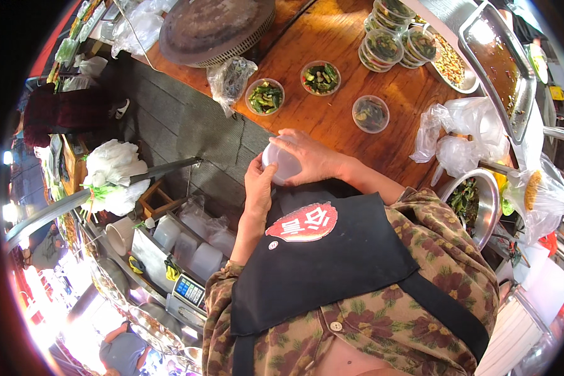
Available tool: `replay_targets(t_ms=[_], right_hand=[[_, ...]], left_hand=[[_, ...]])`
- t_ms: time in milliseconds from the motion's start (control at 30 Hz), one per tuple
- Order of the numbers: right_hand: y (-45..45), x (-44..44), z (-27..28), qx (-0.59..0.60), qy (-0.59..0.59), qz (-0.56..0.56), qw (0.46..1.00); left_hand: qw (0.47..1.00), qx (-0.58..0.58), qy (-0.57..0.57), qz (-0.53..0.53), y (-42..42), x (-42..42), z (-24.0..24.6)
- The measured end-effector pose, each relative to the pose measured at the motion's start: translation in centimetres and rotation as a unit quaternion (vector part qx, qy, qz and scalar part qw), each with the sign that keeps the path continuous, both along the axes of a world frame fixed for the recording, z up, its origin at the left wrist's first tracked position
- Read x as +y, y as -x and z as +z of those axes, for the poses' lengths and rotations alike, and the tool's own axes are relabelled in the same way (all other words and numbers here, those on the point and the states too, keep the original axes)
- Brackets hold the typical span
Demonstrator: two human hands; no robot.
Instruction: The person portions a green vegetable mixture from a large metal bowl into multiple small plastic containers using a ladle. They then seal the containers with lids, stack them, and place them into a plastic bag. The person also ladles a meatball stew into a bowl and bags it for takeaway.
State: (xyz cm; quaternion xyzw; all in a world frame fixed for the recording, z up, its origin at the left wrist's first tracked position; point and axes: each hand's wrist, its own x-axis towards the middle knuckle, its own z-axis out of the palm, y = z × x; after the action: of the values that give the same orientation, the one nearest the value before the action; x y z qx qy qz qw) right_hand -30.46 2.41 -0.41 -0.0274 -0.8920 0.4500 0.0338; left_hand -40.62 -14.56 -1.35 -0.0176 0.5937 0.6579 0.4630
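Note:
In front of the black apron [329, 268], both hands hold round translucent plastic lids [284, 164]; I cannot tell how many are stacked. My left hand [259, 181] grips their near left edge with the thumb on top. My right hand [317, 157] spreads over the right side, fingers along the far rim. Beyond the hands, on the wooden table [310, 122], an uncovered round tub of cut green vegetables [265, 97] stands near the edge. A second uncovered tub [320, 78] is to its right. A third tub [371, 114], nearer my right arm, has a cloudy lid on it.
Stacks of lidded tubs [383, 47] stand at the back right, beside a bowl of peanuts [451, 63] and a metal tray [517, 94]. Plastic bags [465, 127] and a steel bowl [491, 207] lie right. A round dark cover [216, 28] sits back left. A metal pole [169, 171] crosses the left.

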Motion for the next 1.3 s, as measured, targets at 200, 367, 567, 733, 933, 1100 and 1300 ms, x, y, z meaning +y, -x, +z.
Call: replay_targets(t_ms=[200,367,567,733,933,1100,1300], right_hand=[[-0.5,-0.2,0.2,-0.053,-0.03,-0.004,0.998],[0.1,1.2,0.2,-0.049,0.13,0.014,0.99],[0.7,2.9,1.6,-0.124,0.399,-0.001,0.909],[2.9,9.0,-0.2,-0.05,-0.008,-0.198,0.979],[6.0,15.5,-6.0,-0.133,-0.307,-0.26,0.906],[6.0,15.4,-8.4,-0.124,-0.309,-0.244,0.911],[5.7,14.8,-8.9,-0.14,-0.307,-0.292,0.895]], left_hand=[[1.0,0.006,0.015,-0.024,-0.4,-0.2,0.3],[1.0,0.006,-0.019,-0.015,-0.1,-0.2,0.5],[1.0,-0.012,-0.002,-0.003,1.0,-0.8,1.0],[0.998,-0.028,0.007,0.051,1.1,-1.9,0.0],[0.996,-0.047,-0.003,0.078,2.0,-2.6,0.3],[0.994,-0.05,-0.002,0.095,2.5,-2.7,-0.1],[0.995,-0.052,0.012,0.089,3.2,-2.4,-0.7]])
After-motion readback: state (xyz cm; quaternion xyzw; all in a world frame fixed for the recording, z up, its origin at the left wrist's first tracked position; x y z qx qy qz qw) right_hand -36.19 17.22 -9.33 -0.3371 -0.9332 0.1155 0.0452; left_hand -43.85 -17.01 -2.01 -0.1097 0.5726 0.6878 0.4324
